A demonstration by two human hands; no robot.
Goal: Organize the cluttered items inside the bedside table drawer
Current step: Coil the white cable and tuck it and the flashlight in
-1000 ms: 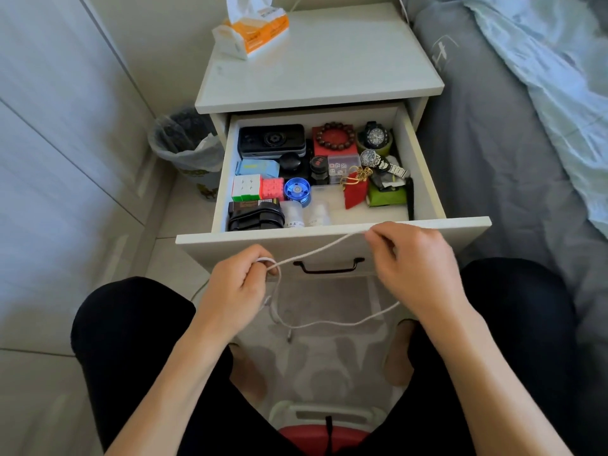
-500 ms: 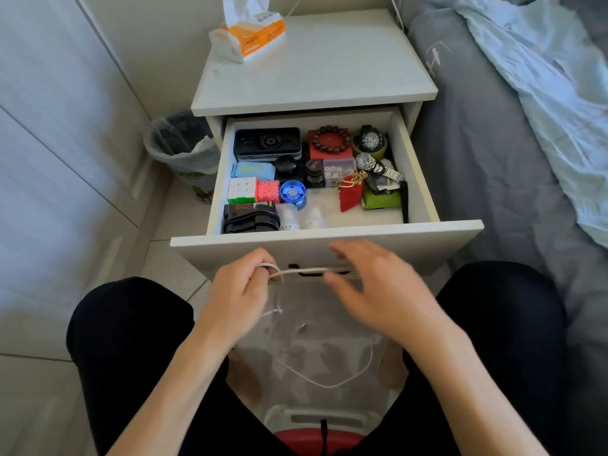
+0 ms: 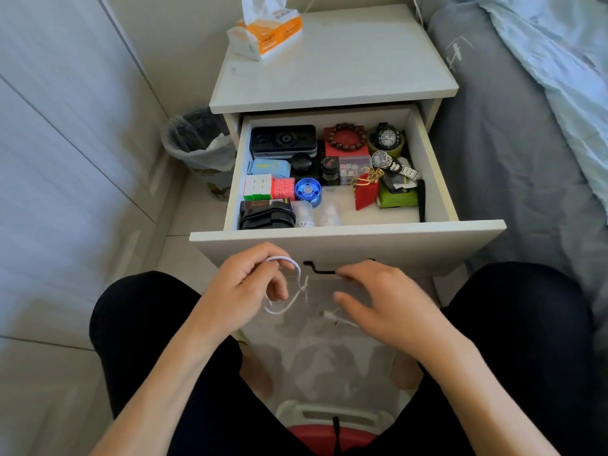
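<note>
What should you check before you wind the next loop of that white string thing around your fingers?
1. Left hand grips the white cable: ok.
2. Loop sits round the left fingers: ok.
3. Right hand has hold of the loose end: not ok, fingers open.
4. Plug end hangs free, unsnagged: cannot tell, blurred.
5. Drawer open to take the coil: ok.
6. Bare spot on the drawer floor near the red pouch: ok.

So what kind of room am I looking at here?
Most likely a bedroom. A white bedside table with its drawer pulled open stands right against a bed with a light blue blanket; a tissue pack sits on top and a small lined bin beside it.
</note>
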